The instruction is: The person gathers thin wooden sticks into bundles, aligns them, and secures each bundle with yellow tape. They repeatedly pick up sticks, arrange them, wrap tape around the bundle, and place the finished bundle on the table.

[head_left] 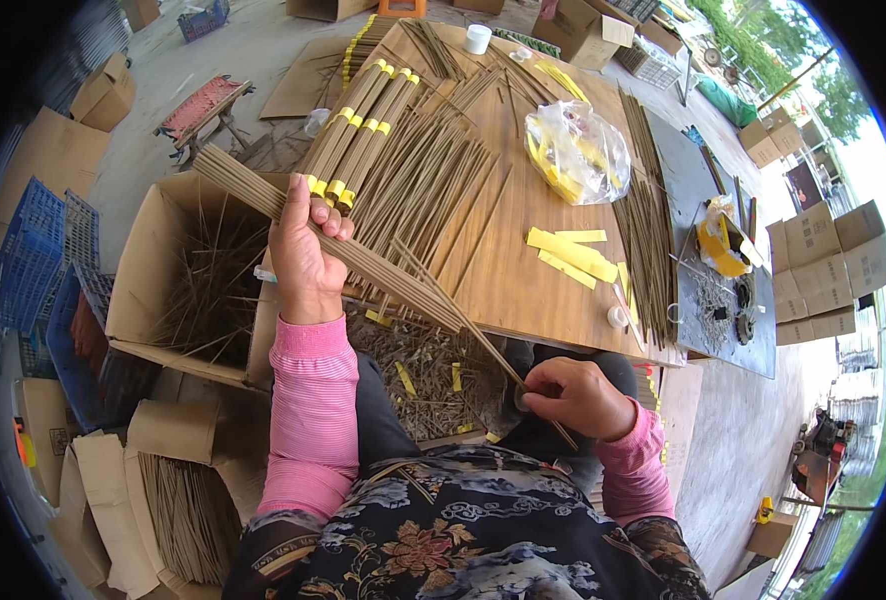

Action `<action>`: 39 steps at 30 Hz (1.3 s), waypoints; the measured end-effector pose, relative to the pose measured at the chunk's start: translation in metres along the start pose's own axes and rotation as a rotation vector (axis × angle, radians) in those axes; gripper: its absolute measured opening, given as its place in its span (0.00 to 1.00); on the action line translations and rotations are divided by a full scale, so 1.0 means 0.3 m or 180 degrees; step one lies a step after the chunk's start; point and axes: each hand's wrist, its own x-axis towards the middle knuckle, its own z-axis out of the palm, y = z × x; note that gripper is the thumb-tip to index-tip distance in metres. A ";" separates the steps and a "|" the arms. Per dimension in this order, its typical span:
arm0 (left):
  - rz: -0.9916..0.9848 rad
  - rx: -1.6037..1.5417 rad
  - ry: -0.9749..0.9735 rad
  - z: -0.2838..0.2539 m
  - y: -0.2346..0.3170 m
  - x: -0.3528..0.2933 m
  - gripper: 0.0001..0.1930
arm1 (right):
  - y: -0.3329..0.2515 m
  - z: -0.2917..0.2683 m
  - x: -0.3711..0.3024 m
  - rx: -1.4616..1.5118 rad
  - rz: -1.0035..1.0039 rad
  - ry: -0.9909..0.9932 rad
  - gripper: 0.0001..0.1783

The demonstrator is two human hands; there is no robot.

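Head view: banding looks partly done.
Left hand (308,252), curled closed, grips an unbanded sheaf (395,281) over the counter's (493,288) near-left corner; finished-looking banded bundles (363,135) line the left edge; loose sticks (413,172) remain; right hand (580,397) pinches at least one stick (493,350) before the near edge.

Before you: table (508,290); on it, left to right: stick bundles (356,150), loose sticks (418,185), plastic bag (578,150), more sticks (645,235). At your left: two boxes (139,285), sticks inside (191,520) each
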 end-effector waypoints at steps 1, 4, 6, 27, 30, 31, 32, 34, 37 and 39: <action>-0.0035 -0.0007 -0.0018 -0.007 0.004 0.005 0.15 | 0.015 -0.013 -0.010 0.0142 0.0220 0.0020 0.08; -0.0239 -0.0072 -0.0212 0.004 -0.011 -0.007 0.14 | 0.071 -0.030 0.007 0.1102 0.1118 0.0348 0.08; -0.0408 -0.0098 -0.0467 0.015 -0.026 -0.018 0.13 | 0.127 -0.036 0.090 0.1428 0.1344 0.0712 0.09; -0.1449 -0.0572 -0.1579 0.051 -0.161 -0.094 0.09 | -0.064 0.153 0.328 0.3116 0.0605 -0.1406 0.13; -0.1338 -0.0106 -0.0840 0.066 -0.168 -0.105 0.10 | -0.078 0.173 0.316 0.1931 0.0468 -0.0527 0.12; -0.1297 0.0086 -0.0617 0.065 -0.176 -0.103 0.10 | -0.033 0.219 0.328 0.1143 0.0175 0.0059 0.13; -0.1254 0.0278 -0.0393 0.062 -0.185 -0.101 0.11 | 0.002 0.247 0.331 0.0345 -0.0114 0.0634 0.14; -0.1395 0.0075 -0.0682 0.044 -0.175 -0.096 0.11 | -0.048 0.212 0.318 0.1217 0.0287 -0.0110 0.14; -0.1674 -0.0326 -0.1303 0.047 -0.152 -0.092 0.12 | -0.082 0.172 0.302 0.2619 0.0702 -0.1038 0.14; -0.1581 -0.0234 -0.1143 0.046 -0.156 -0.093 0.12 | -0.086 0.186 0.302 0.2238 0.0794 -0.0714 0.14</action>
